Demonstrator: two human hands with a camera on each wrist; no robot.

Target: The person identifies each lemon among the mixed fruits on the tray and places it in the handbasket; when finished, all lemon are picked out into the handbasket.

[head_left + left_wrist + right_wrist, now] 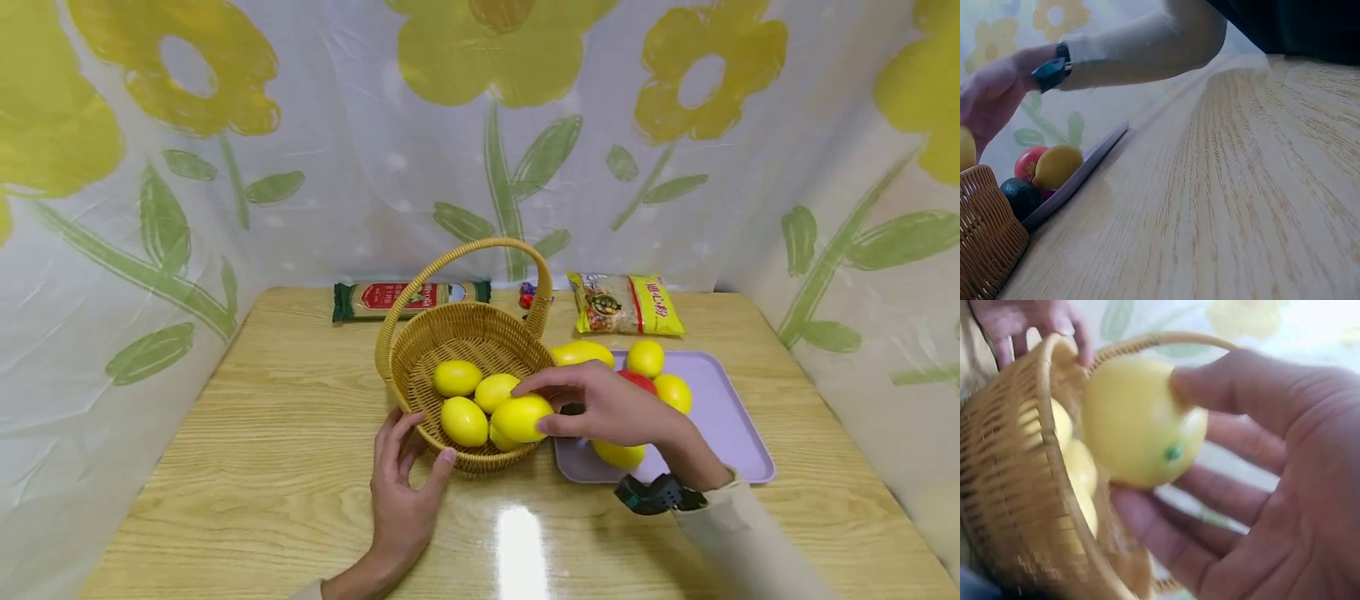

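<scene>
My right hand (611, 404) pinches a yellow lemon (522, 417) between thumb and fingers, above the right front of a wicker basket (480, 460). A green spot marks the lemon's end in the right wrist view. Inside the basket lie several lemons (457, 378), one partly hidden under the held one. My left hand (405, 487) holds the basket's front left rim, thumb at the front. To the right, partly behind my right hand, a lilac tray (738, 433) bears yellow fruits (647, 358), a red fruit (637, 382) and a dark green fruit (1021, 197).
At the table's back lie a green-and-red packet (420, 300), a small red-and-blue wrapped item (527, 295) and a yellow food bag (626, 304). The basket's tall handle (480, 243) arches over its back. Flower-printed cloth (337, 208) encloses the wooden table (285, 417).
</scene>
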